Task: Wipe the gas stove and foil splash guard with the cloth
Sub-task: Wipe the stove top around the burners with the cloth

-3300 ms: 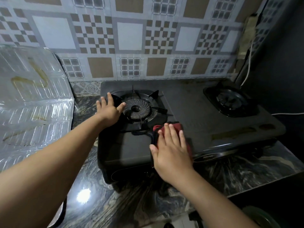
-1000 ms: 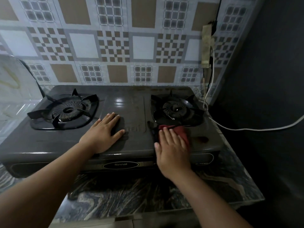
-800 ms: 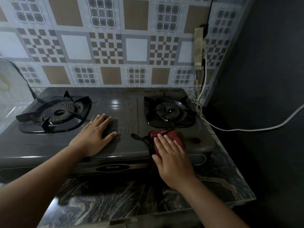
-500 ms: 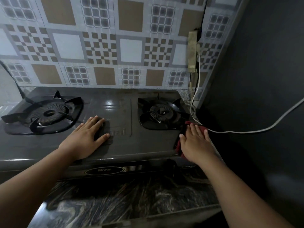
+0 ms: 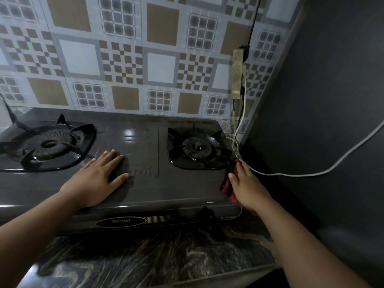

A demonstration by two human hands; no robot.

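A dark two-burner gas stove (image 5: 141, 190) sits on a marbled counter. My left hand (image 5: 97, 177) lies flat with straight fingers on the stove top between the two burners. My right hand (image 5: 247, 186) presses a red cloth (image 5: 227, 187) against the stove's right edge, just right of the right burner (image 5: 196, 147). Most of the cloth is hidden under the hand. The left burner (image 5: 47, 144) is at the far left. Only a pale sliver of the foil splash guard (image 5: 3, 115) shows at the left border.
A white cable (image 5: 291, 174) runs from a wall power strip (image 5: 238, 73) down past the stove's right corner and across the dark wall (image 5: 332, 121) on the right. Patterned tiles back the stove. The marbled counter (image 5: 155, 262) lies in front.
My right hand slid the cloth from the front centre of the stove to its right edge. My left hand shifted from beside the left burner to the middle. The view swung right.
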